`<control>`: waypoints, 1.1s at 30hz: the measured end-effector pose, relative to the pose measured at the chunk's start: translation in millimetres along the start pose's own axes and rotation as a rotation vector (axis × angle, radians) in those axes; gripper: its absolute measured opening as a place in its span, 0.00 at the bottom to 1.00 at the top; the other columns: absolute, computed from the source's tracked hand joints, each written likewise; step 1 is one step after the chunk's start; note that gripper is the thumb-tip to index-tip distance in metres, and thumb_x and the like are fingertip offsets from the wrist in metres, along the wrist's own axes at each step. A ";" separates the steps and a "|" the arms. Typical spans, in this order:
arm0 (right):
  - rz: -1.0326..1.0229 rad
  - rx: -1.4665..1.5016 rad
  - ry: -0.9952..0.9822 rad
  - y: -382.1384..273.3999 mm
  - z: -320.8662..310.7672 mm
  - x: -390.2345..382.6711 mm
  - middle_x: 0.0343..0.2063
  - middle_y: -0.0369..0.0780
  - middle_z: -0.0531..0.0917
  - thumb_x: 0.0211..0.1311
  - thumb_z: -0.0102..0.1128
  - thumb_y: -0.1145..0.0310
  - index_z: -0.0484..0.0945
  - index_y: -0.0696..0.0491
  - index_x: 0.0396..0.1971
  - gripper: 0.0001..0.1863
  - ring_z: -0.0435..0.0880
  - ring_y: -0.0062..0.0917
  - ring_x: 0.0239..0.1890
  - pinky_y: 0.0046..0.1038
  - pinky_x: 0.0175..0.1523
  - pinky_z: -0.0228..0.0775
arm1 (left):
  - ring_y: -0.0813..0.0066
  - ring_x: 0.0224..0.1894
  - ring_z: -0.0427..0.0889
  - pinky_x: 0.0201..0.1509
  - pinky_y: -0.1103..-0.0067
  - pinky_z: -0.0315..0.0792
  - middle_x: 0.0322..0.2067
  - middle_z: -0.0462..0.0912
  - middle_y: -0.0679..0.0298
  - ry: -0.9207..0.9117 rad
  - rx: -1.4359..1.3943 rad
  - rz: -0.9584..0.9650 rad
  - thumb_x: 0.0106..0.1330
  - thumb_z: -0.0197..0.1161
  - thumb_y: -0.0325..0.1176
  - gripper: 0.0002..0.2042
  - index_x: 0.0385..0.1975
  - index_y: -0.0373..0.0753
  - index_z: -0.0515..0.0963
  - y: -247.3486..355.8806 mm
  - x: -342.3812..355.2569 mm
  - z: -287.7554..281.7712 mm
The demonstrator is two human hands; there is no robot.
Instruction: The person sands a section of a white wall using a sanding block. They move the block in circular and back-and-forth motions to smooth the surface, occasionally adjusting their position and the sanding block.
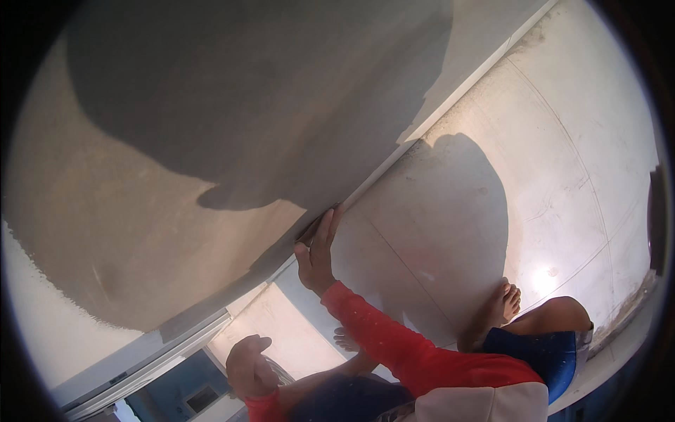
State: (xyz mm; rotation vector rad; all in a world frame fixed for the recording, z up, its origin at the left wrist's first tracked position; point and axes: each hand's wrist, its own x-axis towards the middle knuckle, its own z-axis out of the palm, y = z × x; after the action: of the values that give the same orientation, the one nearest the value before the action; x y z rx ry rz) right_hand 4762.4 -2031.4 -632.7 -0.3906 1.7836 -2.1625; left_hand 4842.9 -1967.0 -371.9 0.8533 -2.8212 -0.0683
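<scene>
My right hand (319, 254), in a red sleeve, reaches to the foot of the grey wall (162, 239). Its fingers are stretched and press against the seam between wall and floor. Between thumb and fingers shows a thin, dark, flat piece (307, 232), mostly covered by the hand; its kind cannot be made out. At the lower left, my left hand (249, 367) is raised away from the wall, fingers curled and thumb sticking out. Whatever it may hold is hidden. A curved pale edge (283, 373) shows just beside it.
A narrow pale ledge (450, 105) runs diagonally along the wall's foot. Large pale floor tiles (436, 232) lie to its right, with my bare foot (511, 301) on them. A sliding-frame track (151, 362) and a bluish opening (176, 390) are at lower left. Shadows cover wall and floor.
</scene>
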 end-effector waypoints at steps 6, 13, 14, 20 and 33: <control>-0.023 0.443 0.423 -76.5 -149.6 278.8 0.65 0.43 0.63 0.81 0.27 0.40 0.54 0.60 0.68 0.37 0.60 0.32 0.69 0.32 0.76 0.48 | 0.58 0.32 0.88 0.37 0.69 0.83 0.31 0.87 0.48 0.330 -0.412 -0.157 0.78 0.55 0.38 0.16 0.59 0.39 0.74 18.0 12.3 -43.1; -0.158 0.034 0.415 -80.2 -54.8 178.4 0.80 0.52 0.42 0.79 0.26 0.36 0.36 0.56 0.80 0.45 0.34 0.45 0.82 0.47 0.82 0.31 | 0.59 0.34 0.89 0.41 0.68 0.84 0.34 0.89 0.56 0.031 -0.396 -0.033 0.69 0.62 0.28 0.15 0.55 0.36 0.79 -8.0 -16.0 -24.9; -0.325 -0.113 0.367 -72.0 -21.5 131.6 0.79 0.52 0.40 0.78 0.25 0.35 0.35 0.55 0.80 0.46 0.34 0.47 0.82 0.52 0.81 0.30 | 0.59 0.33 0.89 0.40 0.70 0.83 0.34 0.90 0.57 0.056 -0.372 0.060 0.69 0.63 0.27 0.16 0.56 0.35 0.78 -14.7 -4.3 -16.2; -0.443 -0.132 0.384 -131.5 -38.5 156.5 0.75 0.53 0.52 0.80 0.28 0.46 0.49 0.58 0.77 0.37 0.47 0.48 0.78 0.48 0.80 0.36 | 0.59 0.32 0.87 0.38 0.70 0.81 0.34 0.88 0.56 -0.200 -0.423 0.058 0.69 0.65 0.29 0.19 0.59 0.36 0.78 -41.1 -29.4 -28.4; -1.011 -0.471 0.139 -180.2 85.9 13.8 0.71 0.47 0.62 0.81 0.32 0.48 0.55 0.61 0.71 0.34 0.62 0.36 0.72 0.37 0.74 0.57 | 0.70 0.24 0.75 0.33 0.74 0.75 0.27 0.77 0.67 0.390 -0.658 0.680 0.52 0.66 0.24 0.20 0.48 0.37 0.83 -65.9 -26.0 41.8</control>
State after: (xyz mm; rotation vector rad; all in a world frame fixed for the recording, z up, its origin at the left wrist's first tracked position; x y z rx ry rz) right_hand 4772.4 -2082.2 -439.5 -1.5707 2.5222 -2.2969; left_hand 4891.7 -2008.0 -423.9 -0.2183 -2.3170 -0.6045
